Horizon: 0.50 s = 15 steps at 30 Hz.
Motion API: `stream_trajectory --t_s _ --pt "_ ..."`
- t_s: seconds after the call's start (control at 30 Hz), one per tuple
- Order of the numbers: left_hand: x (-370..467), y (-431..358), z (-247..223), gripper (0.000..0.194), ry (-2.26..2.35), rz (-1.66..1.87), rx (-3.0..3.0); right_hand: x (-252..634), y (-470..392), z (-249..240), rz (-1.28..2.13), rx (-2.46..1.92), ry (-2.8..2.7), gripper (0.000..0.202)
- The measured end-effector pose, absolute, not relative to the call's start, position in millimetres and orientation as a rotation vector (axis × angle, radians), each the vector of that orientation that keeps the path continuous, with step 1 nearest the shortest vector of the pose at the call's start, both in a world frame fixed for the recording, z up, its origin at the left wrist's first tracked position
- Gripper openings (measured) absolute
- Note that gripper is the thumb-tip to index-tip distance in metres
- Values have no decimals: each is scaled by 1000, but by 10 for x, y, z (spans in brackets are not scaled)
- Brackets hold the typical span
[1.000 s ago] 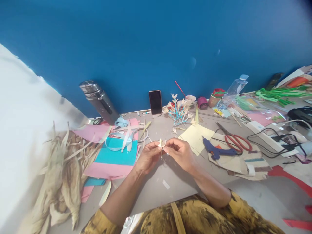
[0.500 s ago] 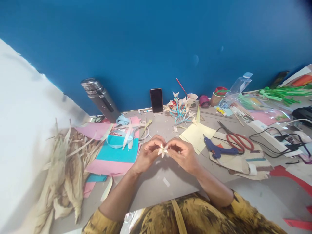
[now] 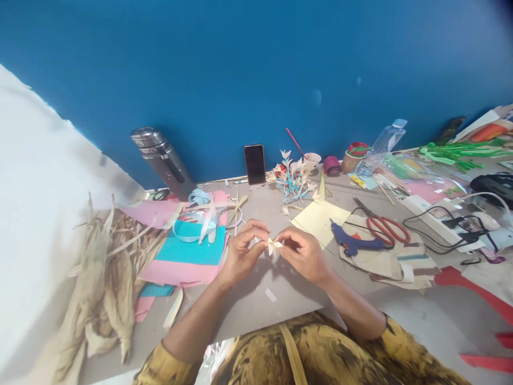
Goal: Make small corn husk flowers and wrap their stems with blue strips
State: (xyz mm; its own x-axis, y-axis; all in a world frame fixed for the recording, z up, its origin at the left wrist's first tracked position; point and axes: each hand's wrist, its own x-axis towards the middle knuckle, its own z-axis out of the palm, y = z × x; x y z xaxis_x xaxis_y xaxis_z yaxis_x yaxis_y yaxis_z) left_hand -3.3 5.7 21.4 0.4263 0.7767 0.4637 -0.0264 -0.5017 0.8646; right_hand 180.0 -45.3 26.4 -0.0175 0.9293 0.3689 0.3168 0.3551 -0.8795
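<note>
A small cream-coloured flower (image 3: 273,246) with pointed petals is held up over the table between my two hands. My left hand (image 3: 245,251) pinches it from the left with thumb and fingertips. From the right, the thumb and forefinger of my right hand (image 3: 301,253) close on a petal. Whatever lies behind the flower is hidden by the fingers. Beyond my hands stands a bunch of similar flowers (image 3: 294,182) on light-blue stems. A sheet of pale yellow paper (image 3: 320,216) lies just past my right hand.
To the right lie a blue glue gun (image 3: 355,243), red-handled scissors (image 3: 387,227) and a power strip (image 3: 441,222) with black cords. Coloured sheets (image 3: 192,248) and dried husks (image 3: 86,283) cover the left. A flask (image 3: 164,163), phone (image 3: 255,164) and plastic bottle (image 3: 385,144) stand near the wall.
The flower has turned and shifted slightly right, its petals now facing more sideways. My right fingers have moved onto a petal tip. The whole view has shifted a little.
</note>
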Motion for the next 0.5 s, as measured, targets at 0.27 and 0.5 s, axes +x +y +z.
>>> stream_trajectory --t_s 0.27,0.5 --pt "34 50 173 6 649 1175 1505 1737 -415 231 802 -1179 -1498 8" --pt "85 36 135 12 655 1109 1228 1689 -348 74 952 -1093 -1434 15"
